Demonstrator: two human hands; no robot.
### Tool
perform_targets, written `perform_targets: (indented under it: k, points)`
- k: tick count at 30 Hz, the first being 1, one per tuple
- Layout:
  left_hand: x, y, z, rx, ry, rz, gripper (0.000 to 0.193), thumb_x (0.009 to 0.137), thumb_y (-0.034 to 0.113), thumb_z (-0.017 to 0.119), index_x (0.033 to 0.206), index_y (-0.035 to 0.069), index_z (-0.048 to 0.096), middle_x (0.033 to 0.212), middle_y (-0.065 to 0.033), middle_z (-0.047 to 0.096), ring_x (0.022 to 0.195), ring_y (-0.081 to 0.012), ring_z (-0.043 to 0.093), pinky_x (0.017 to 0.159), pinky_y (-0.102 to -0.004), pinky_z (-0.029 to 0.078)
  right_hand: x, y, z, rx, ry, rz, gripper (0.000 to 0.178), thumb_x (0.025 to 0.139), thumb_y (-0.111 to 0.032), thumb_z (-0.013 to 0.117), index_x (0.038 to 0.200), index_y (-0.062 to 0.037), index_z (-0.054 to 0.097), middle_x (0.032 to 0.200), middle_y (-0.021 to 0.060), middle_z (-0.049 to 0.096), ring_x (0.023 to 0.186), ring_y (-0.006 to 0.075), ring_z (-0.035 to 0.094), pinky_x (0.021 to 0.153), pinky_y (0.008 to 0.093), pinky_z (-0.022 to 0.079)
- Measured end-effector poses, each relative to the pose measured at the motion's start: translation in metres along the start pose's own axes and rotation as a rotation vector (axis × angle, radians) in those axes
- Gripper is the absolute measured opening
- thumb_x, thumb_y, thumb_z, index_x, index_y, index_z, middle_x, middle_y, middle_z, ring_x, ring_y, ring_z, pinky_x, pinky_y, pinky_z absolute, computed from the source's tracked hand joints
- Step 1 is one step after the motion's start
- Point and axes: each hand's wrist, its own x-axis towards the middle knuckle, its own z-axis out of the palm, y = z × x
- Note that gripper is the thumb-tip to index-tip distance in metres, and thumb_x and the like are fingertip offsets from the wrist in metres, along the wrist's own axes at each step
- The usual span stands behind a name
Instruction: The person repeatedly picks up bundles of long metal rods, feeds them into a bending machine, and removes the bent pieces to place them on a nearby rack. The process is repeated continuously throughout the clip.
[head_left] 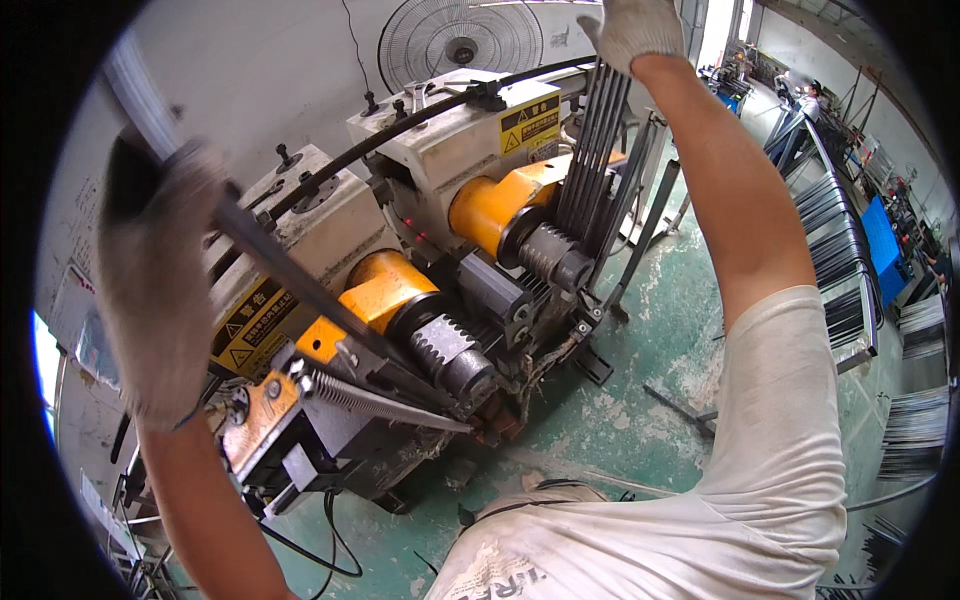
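My left hand (165, 290), in a pale work glove and smeared by motion, is raised at the left. A long grey metal bar (290, 275) passes between its thumb and fingers, slanting down to the right toward a roller. My right hand (640, 38), also gloved, reaches to the top edge; its thumb sticks out to the left and its fingers are cut off. Just below it, a bundle of dark metal rods (592, 150) leans upright against the machine. Two orange roller heads (385, 290) with toothed metal rollers (445, 345) project from the machine toward me.
The pale machine housing (430, 130) carries yellow warning labels and a black rail across its top. A coil spring (385, 402) lies along its near side. Behind stands a large fan (460, 48). At right, a rack (835, 250) holds many rods; another person (808, 100) is farther back.
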Motion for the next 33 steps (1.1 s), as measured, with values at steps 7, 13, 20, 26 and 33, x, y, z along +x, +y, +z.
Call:
perform_targets:
  k: [7, 13, 20, 26, 33]
  points:
    - [0.013, 0.064, 0.041, -0.133, -0.068, -0.178, 0.026, 0.104, 0.022, 0.07, 0.117, 0.0, 0.066, 0.081, -0.0063, 0.066, 0.071, -0.0141, 0.065, 0.065, -0.0331, 0.055, 0.067, -0.066, -0.072, 0.509, 0.7, -0.089, 0.099, 0.091, -0.016, 0.086, 0.171, 0.0079, 0.032, 0.17, 0.0296, 0.042, 0.161, 0.0475, 0.036, 0.138, 0.0465, 0.031]
    - [0.013, 0.042, 0.042, -0.053, -0.082, -0.051, 0.029, 0.104, 0.025, 0.072, 0.114, -0.002, 0.069, 0.082, -0.0112, 0.071, 0.074, -0.0184, 0.071, 0.069, -0.0348, 0.059, 0.099, -0.058, -0.048, 1.461, 0.073, 0.589, 0.046, 0.108, -0.022, 0.07, 0.14, 0.0083, 0.059, 0.112, 0.0268, 0.073, 0.099, 0.0369, 0.074, 0.088, 0.0474, 0.064]
    - [0.014, 0.049, 0.049, -0.061, -0.095, -0.078, 0.029, 0.104, 0.025, 0.075, 0.113, -0.002, 0.071, 0.078, -0.0098, 0.071, 0.068, -0.0154, 0.073, 0.06, -0.0322, 0.061, 0.081, -0.054, -0.053, 1.691, -0.034, 0.503, 0.033, 0.115, -0.032, 0.058, 0.098, -0.0041, 0.063, 0.07, 0.0088, 0.063, 0.052, 0.0251, 0.062, 0.049, 0.0431, 0.053]
    - [0.037, 0.013, 0.048, 0.505, -0.157, 0.549, 0.017, 0.101, 0.009, 0.081, 0.118, 0.004, 0.077, 0.089, -0.0132, 0.079, 0.08, -0.0179, 0.08, 0.068, -0.0295, 0.069, 0.083, -0.06, -0.05, 1.653, 0.0, 0.473, 0.035, 0.115, -0.032, 0.057, 0.098, -0.0021, 0.064, 0.071, 0.0098, 0.065, 0.054, 0.0255, 0.064, 0.051, 0.0428, 0.055]
    - [0.105, -0.049, 0.025, 0.442, 0.05, 0.589, 0.029, 0.108, 0.016, 0.075, 0.137, 0.011, 0.077, 0.122, -0.0165, 0.082, 0.105, -0.0243, 0.083, 0.093, -0.0365, 0.071, 0.086, -0.069, -0.056, 1.64, -0.001, 0.452, 0.036, 0.115, -0.031, 0.056, 0.097, -0.001, 0.065, 0.072, 0.0107, 0.066, 0.054, 0.0261, 0.064, 0.053, 0.0432, 0.056]
